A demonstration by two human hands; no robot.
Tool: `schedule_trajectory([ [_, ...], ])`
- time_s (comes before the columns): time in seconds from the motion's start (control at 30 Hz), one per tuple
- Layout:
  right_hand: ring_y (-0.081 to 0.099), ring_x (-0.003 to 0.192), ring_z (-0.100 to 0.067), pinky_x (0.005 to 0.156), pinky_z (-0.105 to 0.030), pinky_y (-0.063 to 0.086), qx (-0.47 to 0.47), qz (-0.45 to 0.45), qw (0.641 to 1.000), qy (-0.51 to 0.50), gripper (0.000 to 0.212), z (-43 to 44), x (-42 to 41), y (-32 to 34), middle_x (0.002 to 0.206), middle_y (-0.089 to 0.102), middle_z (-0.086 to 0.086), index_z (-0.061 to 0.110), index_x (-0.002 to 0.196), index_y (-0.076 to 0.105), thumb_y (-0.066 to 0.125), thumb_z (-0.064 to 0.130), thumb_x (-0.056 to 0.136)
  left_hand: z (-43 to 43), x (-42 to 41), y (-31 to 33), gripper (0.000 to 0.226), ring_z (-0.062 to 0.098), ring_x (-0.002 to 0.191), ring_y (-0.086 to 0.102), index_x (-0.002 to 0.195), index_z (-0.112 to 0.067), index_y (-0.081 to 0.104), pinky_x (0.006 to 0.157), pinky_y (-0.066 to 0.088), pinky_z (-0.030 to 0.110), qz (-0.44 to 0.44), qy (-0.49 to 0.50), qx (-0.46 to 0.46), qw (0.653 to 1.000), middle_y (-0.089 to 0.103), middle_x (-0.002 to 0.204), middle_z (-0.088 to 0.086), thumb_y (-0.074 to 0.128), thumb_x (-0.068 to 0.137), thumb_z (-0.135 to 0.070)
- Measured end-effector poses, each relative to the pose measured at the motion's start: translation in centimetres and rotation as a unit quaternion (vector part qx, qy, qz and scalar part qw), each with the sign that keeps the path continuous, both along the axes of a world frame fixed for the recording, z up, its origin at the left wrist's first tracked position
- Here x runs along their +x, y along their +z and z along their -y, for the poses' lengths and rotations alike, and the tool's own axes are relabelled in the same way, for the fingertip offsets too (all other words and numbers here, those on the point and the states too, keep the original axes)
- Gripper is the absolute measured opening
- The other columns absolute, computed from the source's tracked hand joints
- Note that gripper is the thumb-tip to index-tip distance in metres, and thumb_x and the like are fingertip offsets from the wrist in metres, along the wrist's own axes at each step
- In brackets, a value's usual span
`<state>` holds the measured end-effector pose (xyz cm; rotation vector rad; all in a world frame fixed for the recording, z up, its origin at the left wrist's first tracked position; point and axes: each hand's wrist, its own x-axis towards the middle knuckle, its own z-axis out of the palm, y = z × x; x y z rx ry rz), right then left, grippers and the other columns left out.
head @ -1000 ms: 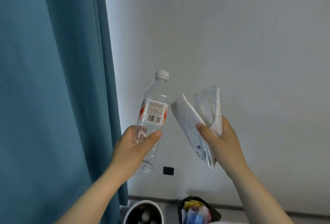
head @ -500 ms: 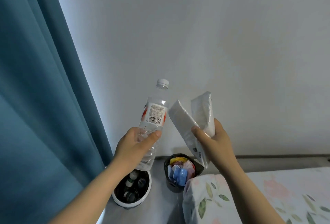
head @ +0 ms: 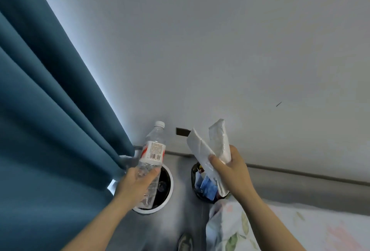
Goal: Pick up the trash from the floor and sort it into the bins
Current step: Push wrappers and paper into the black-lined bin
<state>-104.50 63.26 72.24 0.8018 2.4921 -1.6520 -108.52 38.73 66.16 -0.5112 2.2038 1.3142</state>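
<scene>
Broadly, a teal fabric curtain (head: 50,130) fills the frame's left. At lower centre, a round white-rimmed bin (head: 171,182) appears to sit just beneath the clear plastic water bottle (head: 153,150), whose long axis tilts cap-up. The left hand (head: 136,184) grips its lower body, fingers curled round it. Just right, a black bin (head: 193,176) holding what seem to be coloured wrappers lies under two crinkled white plastic packets (head: 200,148), pinched between the right hand's (head: 230,172) thumb and curled fingers.
</scene>
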Motion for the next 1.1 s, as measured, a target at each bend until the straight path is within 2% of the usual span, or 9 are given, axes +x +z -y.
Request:
schedule_trajectory([
  [0.07,0.061,0.081,-0.01,0.069,-0.027,0.05,0.0,0.031,1.0,0.003,0.025,0.0,-1.5,-2.6,0.092,0.062,0.006,0.026,0.104,0.049,0.065,0.031,0.086,0.3,-1.0,-2.8,0.031,0.014,0.063,0.065,0.079,-0.018,0.068,0.059,0.047,0.026,0.023,0.013,-0.018,1.0,0.069,0.061,-0.006,0.069,0.08,-0.049],
  [0.13,0.061,0.084,-0.012,0.072,-0.031,0.053,0.008,0.061,0.998,0.007,0.029,0.0,-2.6,-5.5,0.094,0.061,0.006,0.027,0.106,0.048,0.065,0.034,0.085,0.5,-1.9,-5.5,0.028,0.015,0.062,0.065,0.08,-0.016,0.066,0.06,0.047,0.026,0.047,0.016,-0.032,0.998,0.069,0.063,-0.004,0.07,0.081,-0.044],
  [0.2,0.06,0.088,-0.014,0.076,-0.035,0.054,0.021,0.084,0.996,0.009,0.032,0.0,-3.4,-8.6,0.097,0.061,0.005,0.025,0.109,0.049,0.065,0.036,0.083,0.8,-2.5,-8.2,0.029,0.022,0.072,0.067,0.078,-0.015,0.063,0.069,0.052,0.032,0.077,0.012,-0.047,0.996,0.07,0.073,0.004,0.07,0.08,-0.043],
  [0.3,0.059,0.088,-0.013,0.067,-0.026,0.049,0.016,0.117,0.993,0.006,0.034,0.4,-4.2,-13.2,0.097,0.061,0.003,0.021,0.111,0.051,0.066,0.034,0.084,1.5,-3.1,-12.5,0.034,0.028,0.082,0.064,0.074,-0.018,0.052,0.079,0.053,0.037,0.12,-0.005,-0.076,0.99,0.064,0.079,0.005,0.069,0.081,-0.047],
  [0.43,0.056,0.082,-0.009,0.061,-0.021,0.044,0.025,0.152,0.988,0.004,0.033,1.0,-5.1,-19.2,0.092,0.056,0.007,0.019,0.111,0.049,0.066,0.031,0.085,2.6,-4.2,-18.1,0.041,0.021,0.075,0.062,0.092,-0.014,0.056,0.067,0.048,0.029,0.161,-0.043,-0.112,0.98,0.063,0.081,0.003,0.066,0.08,-0.051],
  [0.63,0.053,0.085,-0.016,0.061,-0.024,0.041,0.022,0.217,0.976,-0.014,0.036,1.3,-5.4,-28.0,0.103,0.056,-0.001,0.026,0.113,0.04,0.064,0.032,0.087,4.0,-5.3,-26.9,0.058,0.027,0.082,0.06,0.11,-0.007,0.056,0.071,0.045,0.029,0.209,-0.079,-0.166,0.96,0.06,0.092,0.008,0.065,0.079,-0.055],
  [0.8,0.058,0.088,-0.019,0.07,-0.03,0.046,0.031,0.249,0.968,-0.026,0.044,1.0,-4.8,-34.4,0.105,0.059,-0.004,0.019,0.122,0.048,0.066,0.032,0.085,4.4,-5.7,-32.8,0.064,0.028,0.084,0.059,0.116,-0.008,0.055,0.072,0.045,0.03,0.239,-0.09,-0.186,0.949,0.062,0.097,0.01,0.064,0.078,-0.058],
  [1.0,0.053,0.077,-0.011,0.063,-0.027,0.041,0.04,0.27,0.962,-0.028,0.034,0.6,-4.2,-39.5,0.096,0.056,-0.001,0.022,0.111,0.044,0.065,0.029,0.085,4.2,-6.2,-38.2,0.065,0.028,0.082,0.053,0.12,-0.006,0.052,0.071,0.041,0.031,0.246,-0.09,-0.228,0.938,0.06,0.104,0.012,0.063,0.079,-0.056],
  [1.1,0.054,0.081,-0.014,0.071,-0.03,0.046,0.038,0.277,0.96,-0.033,0.035,0.2,-4.0,-41.3,0.097,0.055,0.001,0.026,0.109,0.041,0.066,0.03,0.085,3.9,-6.5,-39.8,0.063,0.033,0.095,0.058,0.122,-0.006,0.051,0.075,0.044,0.032,0.236,-0.102,-0.259,0.931,0.061,0.11,0.014,0.062,0.081,-0.052],
])
